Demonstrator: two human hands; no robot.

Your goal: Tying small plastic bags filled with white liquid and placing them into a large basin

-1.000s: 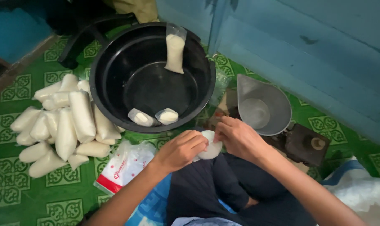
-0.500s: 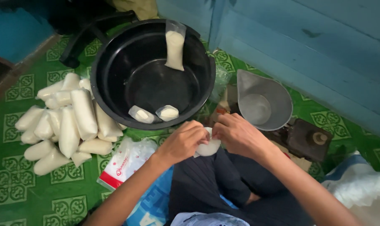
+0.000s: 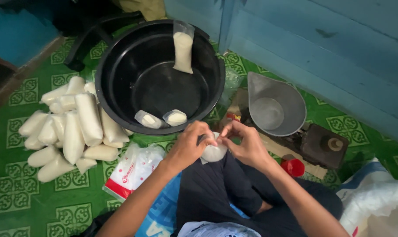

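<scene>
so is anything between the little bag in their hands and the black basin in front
Nothing visible. Both hands, left hand and right hand, hold the small white bag just short of the black basin rim, with only green patterned floor mat between.

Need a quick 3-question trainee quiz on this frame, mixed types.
1. True or false: the black basin holds three filled bags.
2. Which hands touch the small white bag? A) left hand only B) right hand only C) both
3. Fill in: the pile of filled bags lies on the person's ____ side of the basin.

Key: 1 true; 2 C; 3 left.
</scene>
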